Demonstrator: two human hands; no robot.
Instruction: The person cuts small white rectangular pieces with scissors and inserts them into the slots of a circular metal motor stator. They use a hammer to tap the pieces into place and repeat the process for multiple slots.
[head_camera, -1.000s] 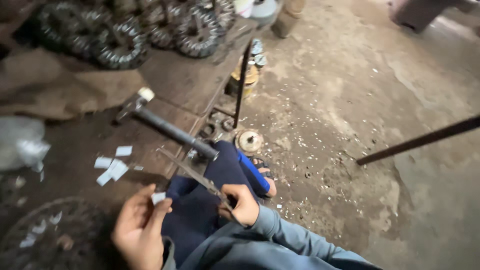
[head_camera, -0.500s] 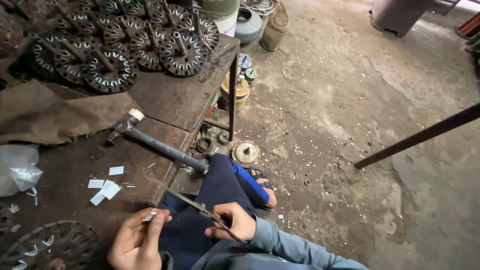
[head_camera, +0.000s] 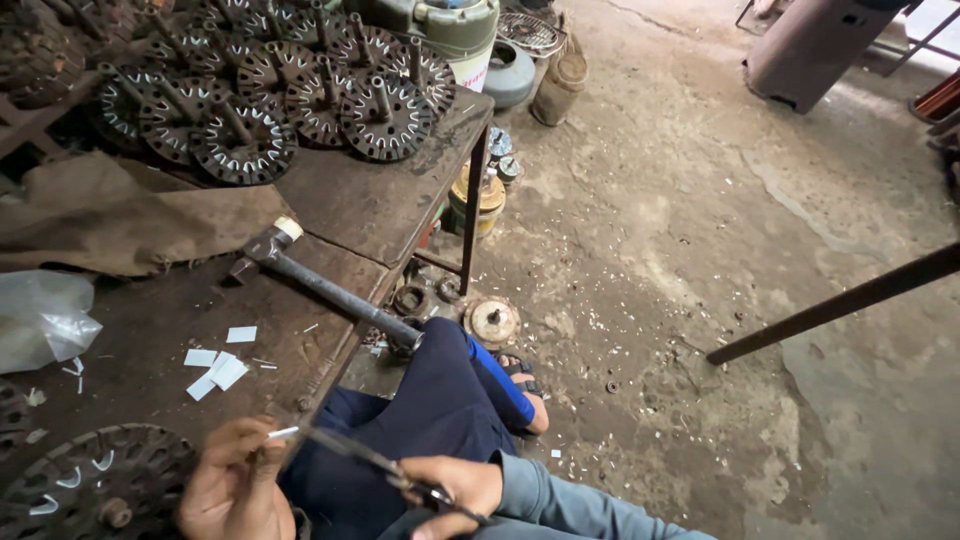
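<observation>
Paper strip (head_camera: 284, 433) pinched in left hand (head_camera: 232, 490) fingers, above surface (head_camera: 150, 330) edge. Right hand (head_camera: 452, 492) closed round scissors (head_camera: 372, 462), blades at strip. Step: snipping. Next cut likely needs strip fed squarely between blades.

Rotor stacks (head_camera: 290, 95) on workbench (head_camera: 370, 205); hammer (head_camera: 330, 285); plastic bag (head_camera: 40, 315).

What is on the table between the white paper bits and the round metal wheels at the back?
In the head view, a long dark hammer lies across the table between the paper bits and the wheels.
</observation>
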